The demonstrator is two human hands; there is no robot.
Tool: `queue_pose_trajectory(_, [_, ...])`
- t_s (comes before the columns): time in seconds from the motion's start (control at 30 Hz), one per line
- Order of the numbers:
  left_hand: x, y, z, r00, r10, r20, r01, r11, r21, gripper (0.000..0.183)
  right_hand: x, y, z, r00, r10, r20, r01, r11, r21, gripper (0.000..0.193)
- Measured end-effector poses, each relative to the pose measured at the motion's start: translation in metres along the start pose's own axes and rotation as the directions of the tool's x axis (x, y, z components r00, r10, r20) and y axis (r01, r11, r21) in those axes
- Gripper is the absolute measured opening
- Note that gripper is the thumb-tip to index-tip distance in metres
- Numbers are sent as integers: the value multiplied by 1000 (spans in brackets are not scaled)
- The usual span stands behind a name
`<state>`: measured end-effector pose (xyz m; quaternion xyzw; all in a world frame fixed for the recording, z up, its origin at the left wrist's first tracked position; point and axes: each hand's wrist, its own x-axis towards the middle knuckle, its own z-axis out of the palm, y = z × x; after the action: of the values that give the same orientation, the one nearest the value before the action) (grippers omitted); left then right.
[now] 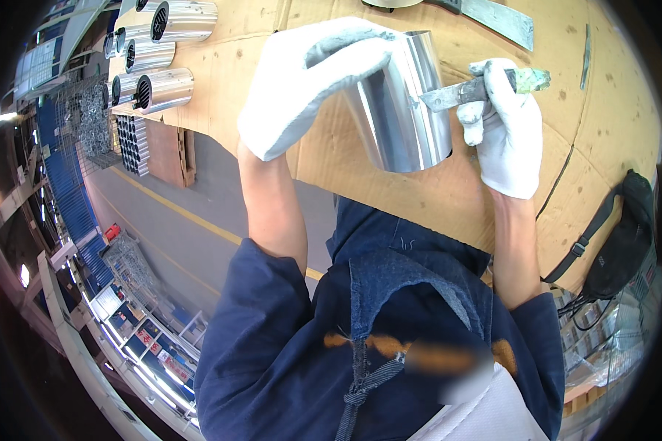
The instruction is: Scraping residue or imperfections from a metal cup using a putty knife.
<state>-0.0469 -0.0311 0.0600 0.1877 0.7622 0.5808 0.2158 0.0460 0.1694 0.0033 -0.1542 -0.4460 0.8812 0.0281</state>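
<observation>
My left hand (312, 81), in a white glove, grips the top of a shiny metal cylinder (404, 110) and holds it upright over a cardboard-covered table (610, 110). In my right hand (504, 125), also in a white glove, is a flat metal scraper (456, 93) with a green-taped handle. The scraper's tip rests against the cylinder's side near its seam. My bare forearms and dark blue sleeves come up from below.
Several shiny metal cylinders (162, 90) with dark vented ends lie on the table's far left. A second flat blade (496, 18) lies at the top. A black bag (625, 235) hangs at the table's right edge. Below left are a grey floor with a yellow line (184, 217) and racks.
</observation>
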Motion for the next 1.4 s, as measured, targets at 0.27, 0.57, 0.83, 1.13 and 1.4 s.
queue_pose_trajectory(0.27, [0, 0, 0, 1000, 29, -8, -28, 999, 31, 26, -1, -2, -2, 1000, 20, 6, -20, 1000, -4, 22])
queue_pose_trajectory(0.57, [1, -2, 1, 999, 45, -20, -45, 998, 34, 27, -3, -12, -9, 973, -176, 147, 146, 970, 194, 30])
queue_pose_trajectory(0.83, [3, 1, 1, 999, 46, 2, -46, 997, 64, 26, -4, -4, -4, 990, -116, 84, 113, 992, 48, 23])
queue_pose_trajectory(1.13, [2, -1, 1, 998, 60, -11, -59, 998, 33, 26, -4, -1, -4, 993, -109, 53, 112, 991, -71, 23])
queue_pose_trajectory(1.4, [4, -2, 0, 998, 65, -5, -65, 997, 48, 26, -4, -3, -1, 996, -75, 42, 77, 996, -38, 24])
